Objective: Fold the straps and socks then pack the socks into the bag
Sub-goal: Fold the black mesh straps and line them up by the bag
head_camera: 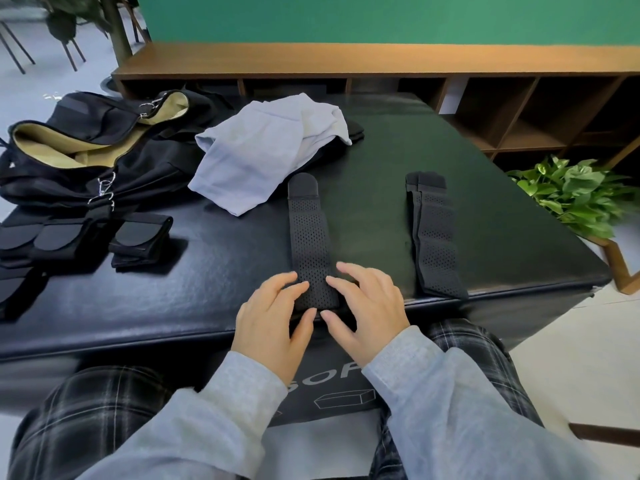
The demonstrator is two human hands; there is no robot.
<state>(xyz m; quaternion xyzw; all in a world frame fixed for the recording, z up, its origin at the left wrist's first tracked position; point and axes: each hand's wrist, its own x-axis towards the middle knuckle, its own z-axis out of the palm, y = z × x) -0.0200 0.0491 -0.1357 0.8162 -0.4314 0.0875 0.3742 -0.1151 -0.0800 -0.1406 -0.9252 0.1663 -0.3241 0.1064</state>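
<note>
A black perforated strap [308,233] lies lengthwise in the middle of the black padded table [214,271]. Its near end sits at the table's front edge, pinched between my left hand [273,320] and my right hand [367,306]. A second perforated strap [434,237] lies flat to the right, untouched. Several folded black straps [138,239] sit in a row at the left. Behind them the black bag [86,150] lies open, showing a tan lining. A pale blue garment [263,150] lies crumpled at the back centre, with a dark item partly hidden under it.
A wooden shelf unit [519,109] stands behind the table under a green wall. A potted leafy plant [575,195] is beyond the table's right edge. My knees in plaid trousers [86,417] press against the table's front. Chair legs stand at the far left.
</note>
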